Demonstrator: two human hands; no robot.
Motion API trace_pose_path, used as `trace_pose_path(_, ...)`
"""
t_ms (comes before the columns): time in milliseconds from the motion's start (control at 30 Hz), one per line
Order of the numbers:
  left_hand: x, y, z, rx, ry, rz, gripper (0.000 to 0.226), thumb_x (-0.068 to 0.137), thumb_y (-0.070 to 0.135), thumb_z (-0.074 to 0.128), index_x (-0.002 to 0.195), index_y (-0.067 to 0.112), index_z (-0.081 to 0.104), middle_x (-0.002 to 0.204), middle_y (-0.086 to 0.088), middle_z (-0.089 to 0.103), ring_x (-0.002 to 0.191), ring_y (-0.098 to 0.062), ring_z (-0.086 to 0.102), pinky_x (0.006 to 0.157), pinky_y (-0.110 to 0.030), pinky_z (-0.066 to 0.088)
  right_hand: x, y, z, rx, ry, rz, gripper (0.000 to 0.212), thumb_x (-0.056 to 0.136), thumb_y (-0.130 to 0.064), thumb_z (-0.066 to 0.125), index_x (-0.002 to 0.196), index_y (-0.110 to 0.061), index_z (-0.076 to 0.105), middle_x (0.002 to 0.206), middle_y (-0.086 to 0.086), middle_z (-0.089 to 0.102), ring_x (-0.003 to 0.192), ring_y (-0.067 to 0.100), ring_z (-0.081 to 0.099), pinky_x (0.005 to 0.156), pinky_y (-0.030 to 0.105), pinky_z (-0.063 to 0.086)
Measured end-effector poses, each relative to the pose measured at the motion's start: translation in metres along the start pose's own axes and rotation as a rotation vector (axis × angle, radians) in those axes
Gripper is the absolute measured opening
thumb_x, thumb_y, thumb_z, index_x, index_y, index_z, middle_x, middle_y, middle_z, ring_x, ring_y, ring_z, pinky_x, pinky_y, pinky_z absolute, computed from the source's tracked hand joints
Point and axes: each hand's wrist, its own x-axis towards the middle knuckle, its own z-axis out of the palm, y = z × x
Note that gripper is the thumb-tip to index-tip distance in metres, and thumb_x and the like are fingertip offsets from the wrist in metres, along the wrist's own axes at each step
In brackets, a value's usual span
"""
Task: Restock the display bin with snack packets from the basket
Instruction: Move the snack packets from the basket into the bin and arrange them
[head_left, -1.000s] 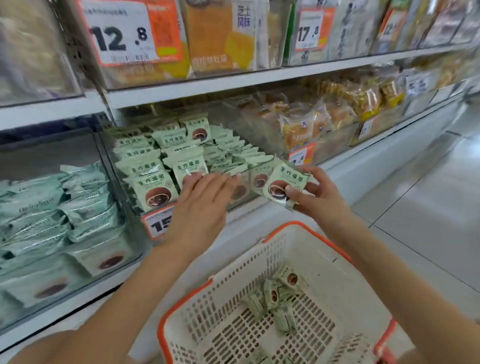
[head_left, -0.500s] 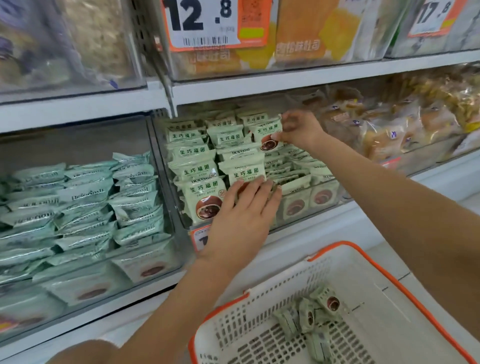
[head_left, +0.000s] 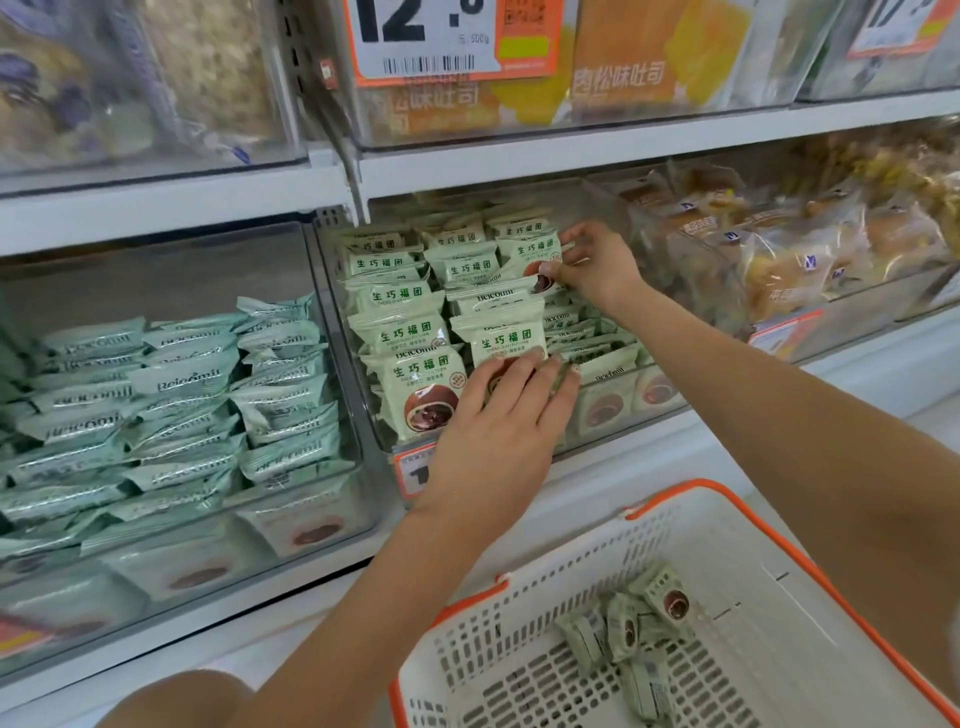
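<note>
- Snack packet (head_left: 535, 257): small pale-green pillow pack with a brown picture on the face. It sits at the rear of the display bin (head_left: 623, 410), in the right-hand column of upright packets, leaning slightly.
- Handling (judged): light, soft film wrapper over a squashy filling; likely slick and crinkly. Best taken by the crimped edge or across a corner. Squeezing the middle may dent the contents.
- Right hand (head_left: 597, 265): reaches over the bin's front wall to the back rows, forearm stretched diagonally across it. Thumb and fingertips pinch the packet's right edge, so the grip is on and not yet released.
- Left hand (head_left: 498, 421): at the bin's front. Fingers straight and together, pressing flat on the front packets (head_left: 511, 345) of the middle column. It clasps nothing and seems to steady the row.
- Basket (head_left: 779, 545): below the bin and nearer the camera; a few more packets (head_left: 628, 634) lie loose on its floor, so restocking is unfinished.
</note>
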Motion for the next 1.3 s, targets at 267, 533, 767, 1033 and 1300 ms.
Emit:
trace_pose_path(267, -0.002, -0.001, -0.003, -0.100, 0.090, 0.036, 0.045, 0.084, 0.018, 0.063, 0.127, 0.007, 0.059, 0.126, -0.007, 0.062, 0.120, -0.023, 0.055, 0.107, -0.037, 0.029, -0.022, -0.011, -0.019, -0.025, 0.070, 0.000, 0.039, 0.082, -0.007, 0.071, 0.116, -0.011, 0.052, 0.099, 0.004, 0.058, 0.089, 0.014, 0.056, 0.081, 0.026, 0.052)
trace_pose_path(533, -0.021, 0.033, -0.003, -0.329, 0.204, 0.255, 0.034, 0.092, 0.005, 0.042, 0.116, 0.007, 0.066, 0.114, -0.005, 0.066, 0.111, -0.022, 0.058, 0.101, -0.035, 0.039, -0.153, 0.008, -0.063, 0.052, 0.551, -0.288, 0.020, 0.086, 0.003, 0.046, 0.094, -0.012, 0.057, 0.093, -0.004, 0.058, 0.083, 0.003, 0.055, 0.075, 0.014, 0.045)
trace_pose_path(767, -0.070, 0.103, 0.050, -0.481, -0.351, 0.387, 0.028, 0.076, 0.005, 0.050, 0.097, 0.011, 0.067, 0.096, -0.003, 0.066, 0.094, -0.024, 0.060, 0.096, -0.034, 0.036, -0.296, 0.161, -0.017, -0.095, 0.307, 0.336, 0.029, 0.084, 0.008, 0.048, 0.080, -0.020, 0.055, 0.087, 0.001, 0.060, 0.081, 0.021, 0.058, 0.071, 0.037, 0.049)
trace_pose_path(1033, -0.160, 0.169, 0.121, -0.640, -1.078, -0.068, 0.039, 0.090, 0.009, 0.050, 0.129, 0.014, 0.052, 0.129, -0.005, 0.050, 0.118, -0.023, 0.046, 0.101, -0.036, 0.037, -0.367, 0.280, 0.030, -0.394, -0.597, 0.866, 0.049, 0.087, -0.010, 0.060, 0.131, -0.017, 0.038, 0.124, 0.005, 0.056, 0.086, 0.019, 0.059, 0.071, 0.035, 0.054)
trace_pose_path(1300, -0.173, 0.182, 0.156, -0.652, -1.315, -0.088, 0.052, 0.091, 0.019, 0.053, 0.141, 0.016, 0.039, 0.133, -0.007, 0.047, 0.123, -0.025, 0.043, 0.100, -0.036, 0.036, -0.357, 0.326, 0.075, -0.444, -0.339, 0.817, 0.076, 0.083, -0.034, 0.070, 0.141, -0.014, 0.026, 0.138, 0.010, 0.044, 0.123, 0.031, 0.045, 0.093, 0.043, 0.048)
